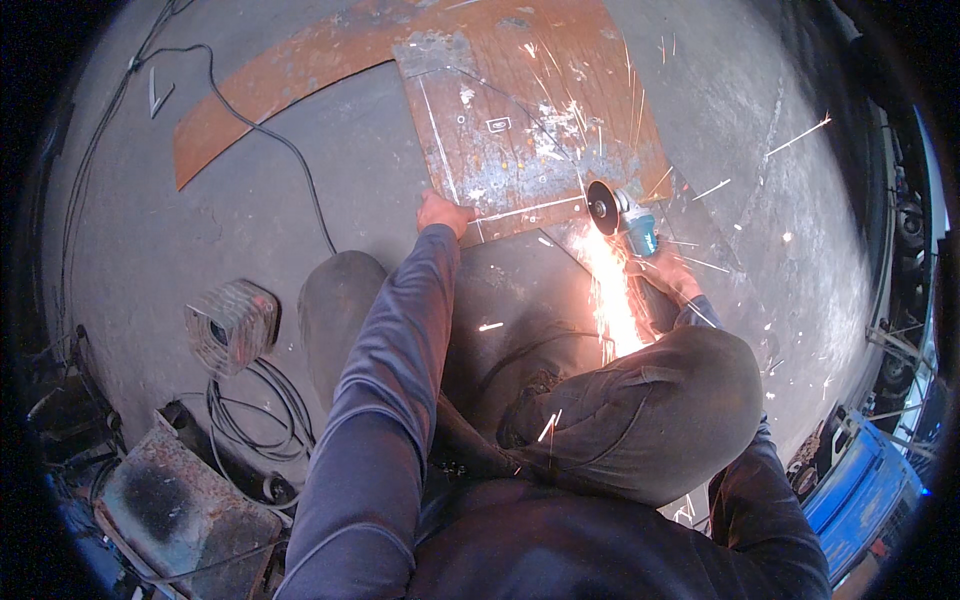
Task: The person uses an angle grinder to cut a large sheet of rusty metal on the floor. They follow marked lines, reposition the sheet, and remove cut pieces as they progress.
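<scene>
While one left hand presses one plate, right hand grips one grinder.

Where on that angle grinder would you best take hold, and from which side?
Grip the angle grinder by its teal body behind the disc, coming from the rear, the person's side. The disc faces the rusty steel plate and throws sparks, so the front is no place for fingers. The right hand already holds that rear end.
</scene>
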Demonstrator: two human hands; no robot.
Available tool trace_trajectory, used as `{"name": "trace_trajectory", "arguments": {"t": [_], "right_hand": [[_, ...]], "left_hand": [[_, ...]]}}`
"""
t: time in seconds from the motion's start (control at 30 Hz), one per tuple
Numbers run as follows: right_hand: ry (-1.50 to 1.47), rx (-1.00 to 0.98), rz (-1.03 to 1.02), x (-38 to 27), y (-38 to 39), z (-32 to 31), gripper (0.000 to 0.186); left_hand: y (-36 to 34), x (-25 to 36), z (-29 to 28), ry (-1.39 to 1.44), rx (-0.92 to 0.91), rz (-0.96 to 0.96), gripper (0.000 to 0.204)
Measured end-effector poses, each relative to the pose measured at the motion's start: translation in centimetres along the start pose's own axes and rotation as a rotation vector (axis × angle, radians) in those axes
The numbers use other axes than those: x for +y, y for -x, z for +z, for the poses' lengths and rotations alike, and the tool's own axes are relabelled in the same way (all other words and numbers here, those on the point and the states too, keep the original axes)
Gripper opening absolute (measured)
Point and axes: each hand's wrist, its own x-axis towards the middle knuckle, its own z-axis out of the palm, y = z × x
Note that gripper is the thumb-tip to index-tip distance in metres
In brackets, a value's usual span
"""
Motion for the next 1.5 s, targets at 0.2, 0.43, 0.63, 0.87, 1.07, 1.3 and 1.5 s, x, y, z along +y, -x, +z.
{"name": "trace_trajectory", "arguments": {"t": [0.2,0.43,0.63,0.87,1.07,1.3,1.5], "right_hand": [[-0.014,-0.037,0.127,-3.6,1.8,-0.8,0.081],[-0.017,-0.052,0.127,-1.3,0.2,-0.6,0.089],[0.046,-0.039,0.094,-2.5,-0.2,-0.7,0.089],[-0.022,-0.035,0.030,-1.0,-0.7,-1.1,0.086],[0.029,-0.006,0.075,-1.4,-0.4,-0.8,0.089],[0.050,-0.030,0.025,-2.1,0.5,-0.8,0.090],[0.117,0.025,-0.020,-0.5,0.4,-0.5,0.087]], "left_hand": [[-0.7,-1.0,0.1,0.030,-0.005,0.019,0.094],[-0.1,-0.6,0.4,-0.002,0.054,0.043,0.095],[0.1,-0.2,-0.3,0.026,-0.002,-0.019,0.093],[0.4,0.4,-0.2,0.003,-0.009,0.018,0.096],[-0.1,0.0,0.1,-0.018,0.010,0.017,0.097],[-0.2,-0.2,-0.2,0.008,-0.024,-0.019,0.094],[-0.5,-0.4,0.1,0.020,-0.017,0.010,0.095]]}}
